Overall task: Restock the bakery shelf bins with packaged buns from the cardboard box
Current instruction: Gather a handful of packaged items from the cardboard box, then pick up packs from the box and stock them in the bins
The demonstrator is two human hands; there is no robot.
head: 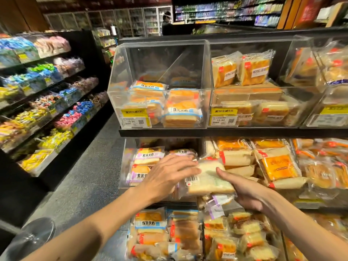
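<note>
Head view: packaged bun (209,176) is held between both hands in front of the middle shelf, at the front lip of the purple-label bin (124,185). Left hand (169,174) is flat, fingers straight, laid on the pack's upper left edge. Right hand (246,193) cradles the pack from below right, thumb over the edge, fingers hidden beneath. Pack's long axis runs hand to hand, slightly tilted. Bin lies ahead-left and the left hand is nearer, so the push likely goes that way.
</note>
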